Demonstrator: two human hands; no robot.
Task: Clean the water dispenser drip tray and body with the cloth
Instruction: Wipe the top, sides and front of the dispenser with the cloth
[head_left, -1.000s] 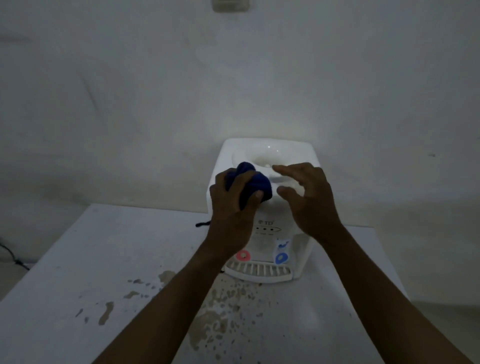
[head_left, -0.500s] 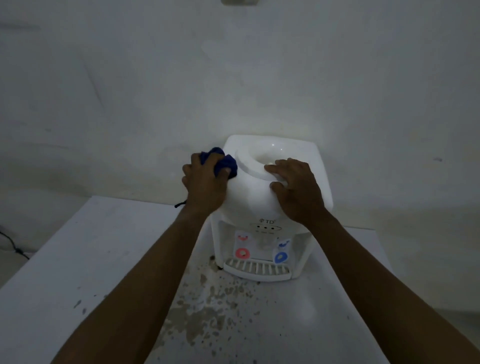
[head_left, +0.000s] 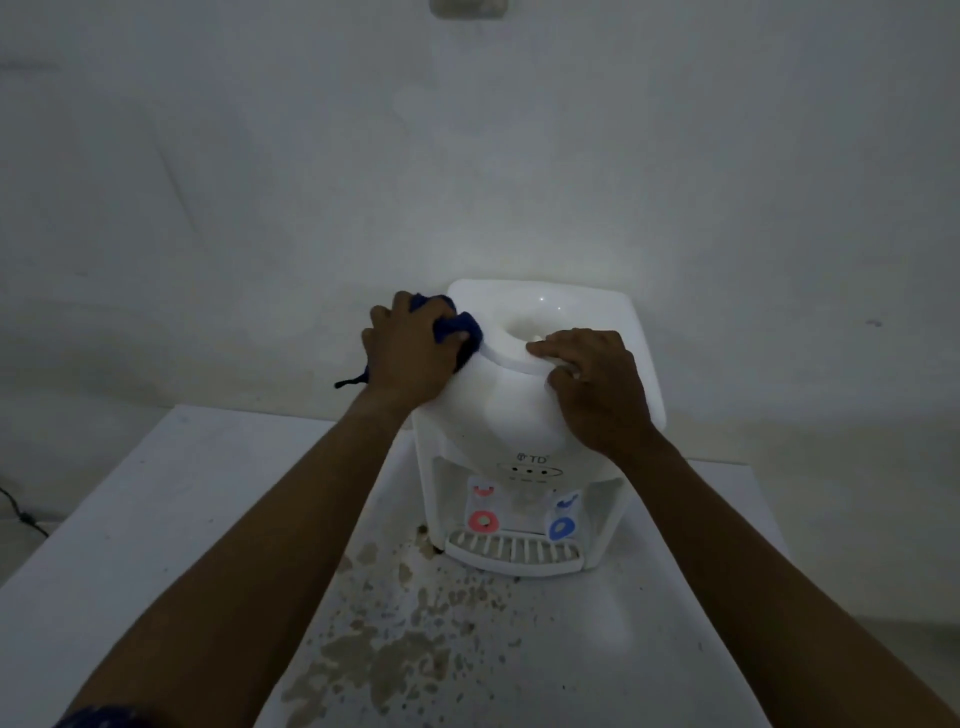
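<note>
Dispenser: the white water dispenser stands at the back of the table.
Cloth: the dark blue cloth is bunched up and pressed to the dispenser's upper left shoulder, just beside the top opening.
Left hand: the left hand has its fingers curled tight round the cloth, and a dark strand dangles by the wrist.
Right hand: the right hand lies on the front right of the dome with its fingertips on the opening's rim, clasping nothing.
Drip tray: the slatted drip tray sits at the foot, under the red and blue taps.
Tabletop: brown stains are spattered in front of the tray.
</note>
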